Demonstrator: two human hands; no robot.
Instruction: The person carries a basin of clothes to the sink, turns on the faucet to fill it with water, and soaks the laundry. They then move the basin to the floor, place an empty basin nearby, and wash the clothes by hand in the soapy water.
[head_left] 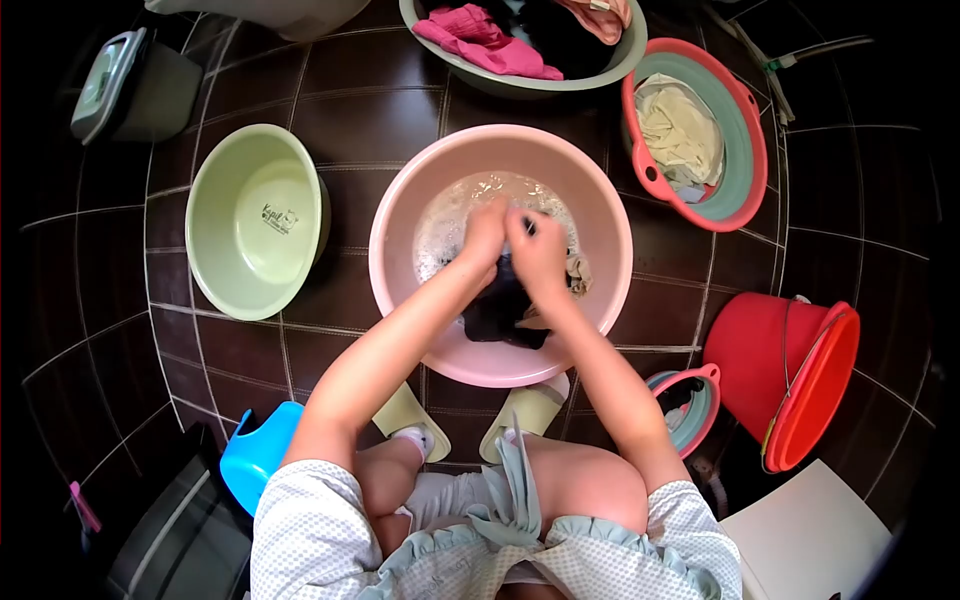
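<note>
A large pink basin [400, 190] of sudsy water stands on the floor in front of me. Over its middle, my left hand [485, 238] and my right hand [537, 250] are close together, both closed on a dark cloth [495, 312]. A bit of dark fabric pokes out of the right fist, while the rest hangs below the hands into the basin. What kind of garment it is, I cannot make out. Beside my right wrist, a beige cloth [578, 272] lies by the basin's inner wall. Suds [440, 225] float around the hands.
On the left stand a light green basin [215, 200] and a blue plastic container [262, 455]. Ahead is a grey-green basin of clothes [480, 45]. To the right are a red-rimmed basin with pale cloth [680, 125], a smaller similar basin [700, 400] and a red bucket [765, 370].
</note>
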